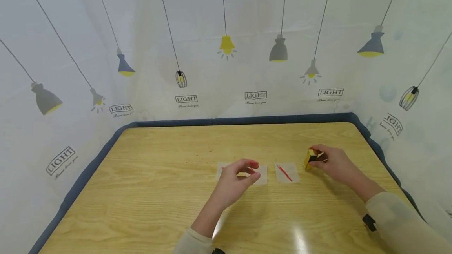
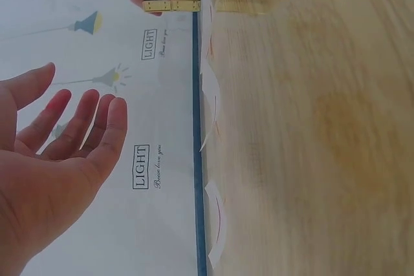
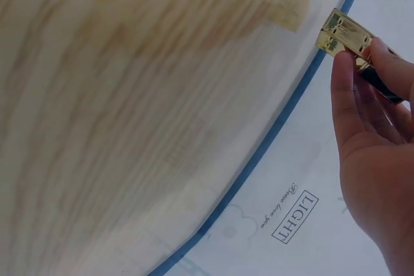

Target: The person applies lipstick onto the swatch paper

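My right hand (image 1: 337, 164) pinches a small gold rectangular case (image 1: 307, 162) between thumb and fingers, upright on or close over the right part of the table. One part of the case is black, and its gold faces carry small dots, visible in the left wrist view (image 2: 171, 6). Palm up in its wrist view, my left hand (image 2: 65, 172) holds nothing; its fingers are relaxed and apart, with red stain on a fingertip. It hovers over the white paper pieces, partly hiding two of them. To its right, another paper piece (image 1: 294, 170) bears red strokes.
The wooden table (image 1: 148, 175) has a dark blue padded edge (image 1: 247, 120) along its back and sides. Behind it hangs a white sheet (image 1: 212, 7) printed with lamps. Faint reddish specks mark the tabletop left of the papers.
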